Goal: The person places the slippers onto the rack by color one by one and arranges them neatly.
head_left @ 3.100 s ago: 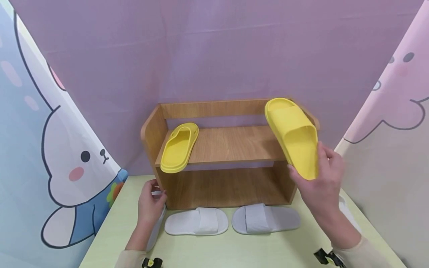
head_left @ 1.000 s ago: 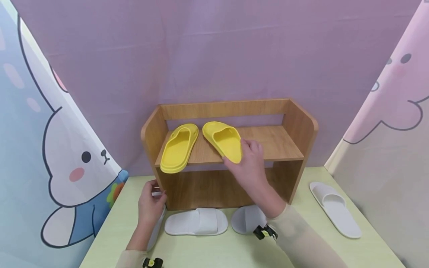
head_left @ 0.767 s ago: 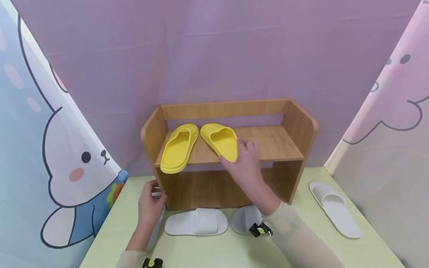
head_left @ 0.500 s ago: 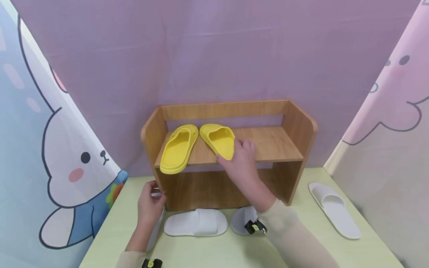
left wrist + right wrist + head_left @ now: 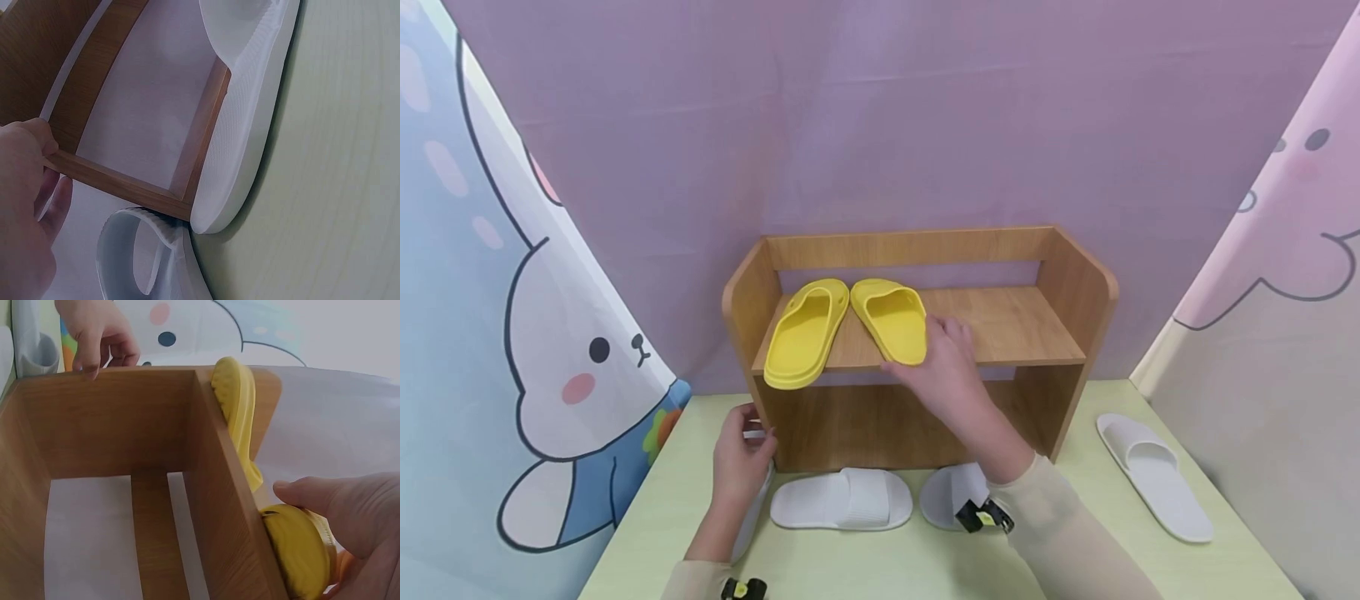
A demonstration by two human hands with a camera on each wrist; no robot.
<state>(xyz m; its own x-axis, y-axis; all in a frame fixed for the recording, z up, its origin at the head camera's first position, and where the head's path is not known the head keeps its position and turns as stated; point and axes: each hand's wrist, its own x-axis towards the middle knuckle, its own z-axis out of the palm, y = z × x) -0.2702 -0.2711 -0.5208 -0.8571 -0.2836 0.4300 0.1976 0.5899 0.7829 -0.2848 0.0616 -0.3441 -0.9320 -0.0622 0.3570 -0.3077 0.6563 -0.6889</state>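
Head view: the right hand (image 5: 943, 375) grips the heel end of a yellow slipper (image 5: 891, 321) on the upper shelf (image 5: 1007, 321) of the wooden rack (image 5: 910, 247), just right of its yellow mate (image 5: 805, 337), while the left hand (image 5: 741, 467) pinches the edge of the rack's left side. Farther out, a white slipper (image 5: 842, 500) and a partly hidden greyish slipper (image 5: 940, 498) lie before it on the pale green table (image 5: 835, 567), beside cloth printed with a rabbit (image 5: 568, 350).
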